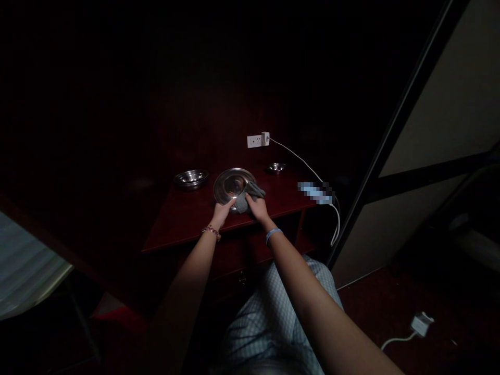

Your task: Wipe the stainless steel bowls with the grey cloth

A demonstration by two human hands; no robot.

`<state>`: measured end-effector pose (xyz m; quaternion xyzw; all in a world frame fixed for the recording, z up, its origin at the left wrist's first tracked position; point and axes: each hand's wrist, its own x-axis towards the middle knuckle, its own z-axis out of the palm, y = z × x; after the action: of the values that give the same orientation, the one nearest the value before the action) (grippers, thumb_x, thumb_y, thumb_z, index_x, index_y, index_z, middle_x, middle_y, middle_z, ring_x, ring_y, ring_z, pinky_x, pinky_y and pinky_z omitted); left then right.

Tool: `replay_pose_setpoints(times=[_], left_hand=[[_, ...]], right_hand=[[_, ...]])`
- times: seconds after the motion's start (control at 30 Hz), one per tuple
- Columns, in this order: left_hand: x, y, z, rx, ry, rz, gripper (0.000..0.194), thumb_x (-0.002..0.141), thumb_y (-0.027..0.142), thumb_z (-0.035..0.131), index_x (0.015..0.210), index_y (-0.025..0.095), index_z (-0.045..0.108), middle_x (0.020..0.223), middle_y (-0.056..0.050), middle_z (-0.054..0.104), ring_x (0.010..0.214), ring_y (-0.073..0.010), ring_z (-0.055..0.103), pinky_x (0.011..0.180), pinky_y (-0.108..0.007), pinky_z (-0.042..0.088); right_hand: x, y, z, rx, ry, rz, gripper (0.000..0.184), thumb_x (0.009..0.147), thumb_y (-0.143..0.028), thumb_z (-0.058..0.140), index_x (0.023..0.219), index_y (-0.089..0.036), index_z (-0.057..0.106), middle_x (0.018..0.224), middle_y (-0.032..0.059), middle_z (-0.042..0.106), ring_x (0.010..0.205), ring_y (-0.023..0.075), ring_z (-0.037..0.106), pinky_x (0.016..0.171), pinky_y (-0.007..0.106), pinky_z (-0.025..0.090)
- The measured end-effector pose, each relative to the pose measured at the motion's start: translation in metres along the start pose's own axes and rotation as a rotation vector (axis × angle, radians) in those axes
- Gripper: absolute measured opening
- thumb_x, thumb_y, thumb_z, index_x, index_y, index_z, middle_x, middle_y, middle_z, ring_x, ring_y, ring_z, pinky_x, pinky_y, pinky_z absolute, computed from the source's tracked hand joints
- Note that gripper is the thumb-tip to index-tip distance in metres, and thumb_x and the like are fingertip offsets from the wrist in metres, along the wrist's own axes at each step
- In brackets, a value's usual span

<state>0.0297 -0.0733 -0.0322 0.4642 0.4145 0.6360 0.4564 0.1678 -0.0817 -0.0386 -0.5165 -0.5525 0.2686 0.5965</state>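
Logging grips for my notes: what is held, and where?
A steel dish, held at its near rim by the left hand; the right hand holds a gray cloth against that rim.

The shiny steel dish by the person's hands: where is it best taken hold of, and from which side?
I'd pinch the raised rim of the shallow round steel dish at its far edge, coming from beyond it. The near side looks taken: the left hand and right hand are there, with the grey cloth over the edge. The rim offers a thin lip to catch.
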Motion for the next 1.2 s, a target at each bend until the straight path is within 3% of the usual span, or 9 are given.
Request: replay_pose_setpoints(times=[0.23,0.53,1.2], left_hand=[[0.0022,-0.0030,-0.0012,0.009,0.032,-0.021,0.024,0.067,0.015,0.070,0.091,0.013,0.069,0.101,-0.008,0.073,0.107,-0.0212,0.063,0.097,-0.034,0.045],[0.0017,-0.0019,-0.0015,0.023,0.030,-0.012,0.028,0.070,0.013,0.066,0.098,0.015,0.067,0.105,-0.007,0.072,0.111,-0.0206,0.061,0.097,-0.033,0.045],[0.0018,-0.0004,-0.0008,0.054,0.057,-0.021,0.025,0.071,0.011,0.065,0.096,0.014,0.067,0.104,-0.007,0.072,0.108,-0.0183,0.062,0.094,-0.029,0.046]], right_hand=[[-0.0015,-0.0020,-0.0011,-0.032,-0.011,-0.004,0.038,0.084,-0.045,0.052,0.092,-0.014,0.071,0.094,0.0078,0.073,0.097,0.0230,0.066,0.087,0.029,0.048],[0.0005,0.0023,-0.0002,-0.039,-0.024,0.020,0.039,0.083,-0.047,0.051,0.085,-0.013,0.071,0.088,0.0083,0.073,0.091,0.0233,0.067,0.083,0.029,0.050],[-0.0002,0.0010,-0.0003,-0.039,-0.011,0.011,0.039,0.083,-0.047,0.052,0.091,-0.013,0.071,0.089,0.0082,0.073,0.094,0.0232,0.067,0.084,0.027,0.049]])
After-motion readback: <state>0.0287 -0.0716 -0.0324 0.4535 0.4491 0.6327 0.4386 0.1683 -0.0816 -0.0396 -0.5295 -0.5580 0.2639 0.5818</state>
